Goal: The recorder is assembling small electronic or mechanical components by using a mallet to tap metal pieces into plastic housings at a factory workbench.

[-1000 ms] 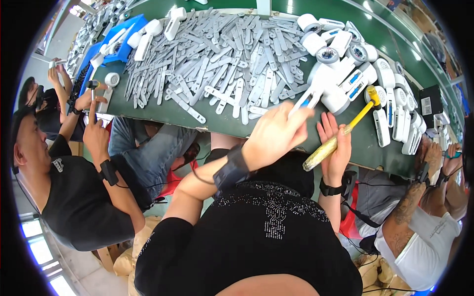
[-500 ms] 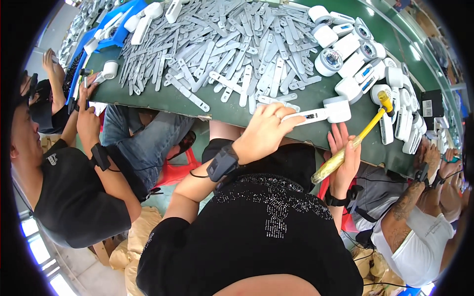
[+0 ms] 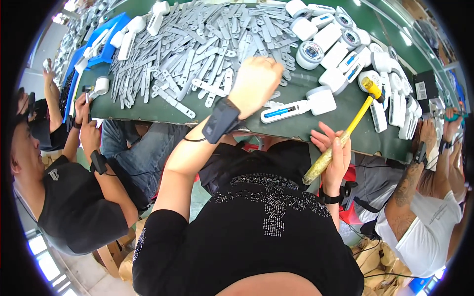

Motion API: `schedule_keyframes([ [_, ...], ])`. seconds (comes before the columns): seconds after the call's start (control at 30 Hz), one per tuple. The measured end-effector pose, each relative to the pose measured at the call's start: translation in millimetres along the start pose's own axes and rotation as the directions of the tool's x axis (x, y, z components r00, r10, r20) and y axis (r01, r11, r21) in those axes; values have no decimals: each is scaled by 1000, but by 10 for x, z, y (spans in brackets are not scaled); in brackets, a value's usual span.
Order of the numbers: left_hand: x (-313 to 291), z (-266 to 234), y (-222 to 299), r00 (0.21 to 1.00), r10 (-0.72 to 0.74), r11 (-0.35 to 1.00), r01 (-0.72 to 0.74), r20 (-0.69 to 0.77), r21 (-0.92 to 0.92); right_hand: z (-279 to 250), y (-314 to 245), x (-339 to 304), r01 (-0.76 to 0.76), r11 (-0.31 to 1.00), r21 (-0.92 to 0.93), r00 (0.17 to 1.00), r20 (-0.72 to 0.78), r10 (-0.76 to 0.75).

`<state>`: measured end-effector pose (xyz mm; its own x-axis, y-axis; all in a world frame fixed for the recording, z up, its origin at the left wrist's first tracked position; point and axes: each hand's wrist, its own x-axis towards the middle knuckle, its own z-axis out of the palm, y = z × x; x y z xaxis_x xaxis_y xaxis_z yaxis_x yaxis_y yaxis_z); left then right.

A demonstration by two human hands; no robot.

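On the green table in front of me lies a white handheld device with a round head (image 3: 321,100); its handle (image 3: 285,112) is open on top and shows a blue part inside. My left hand (image 3: 256,83) has its fingers curled down over the near edge of a pile of grey flat strips (image 3: 197,54); the fingertips are hidden, so what they grip does not show. A yellow hammer (image 3: 359,114) slants across my right hand (image 3: 335,157), its wrapped handle held at the thumb while the other fingers stay loosely stretched. The hammer's head points away, above the table.
Many similar white devices (image 3: 340,52) are heaped at the back right, some with round heads uncovered. A blue tray (image 3: 109,42) with white parts stands at the far left. People sit close on both sides: one in black (image 3: 84,197), one in white (image 3: 419,222).
My left hand has let go of the white device's handle and moved away and left onto the strips. The device now lies on the table, its blue part more exposed. My right hand keeps the hammer.
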<state>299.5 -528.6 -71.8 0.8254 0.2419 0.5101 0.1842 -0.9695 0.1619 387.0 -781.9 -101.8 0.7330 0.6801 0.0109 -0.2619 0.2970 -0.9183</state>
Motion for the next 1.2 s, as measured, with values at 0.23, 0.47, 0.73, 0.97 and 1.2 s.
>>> schedule_keyframes([
  [0.23,-138,-526,311,979,-148,875,194,137,-443,50,-118,-32,172,969,-175,985,50,-166],
  [0.47,-259,-466,807,968,-120,650,243,219,-720,360,-187,-32,195,971,-137,974,146,-175],
  [0.73,-383,-173,1004,808,-246,-250,481,535,-840,419,37,-173,276,905,-325,961,85,-263],
  [0.97,-451,-160,1099,843,-309,-321,344,440,-883,407,-22,-155,228,948,-224,974,37,-225],
  [1.2,-380,-201,800,882,-470,620,320,-14,-716,-44,-173,-236,59,878,-475,996,88,-19],
])
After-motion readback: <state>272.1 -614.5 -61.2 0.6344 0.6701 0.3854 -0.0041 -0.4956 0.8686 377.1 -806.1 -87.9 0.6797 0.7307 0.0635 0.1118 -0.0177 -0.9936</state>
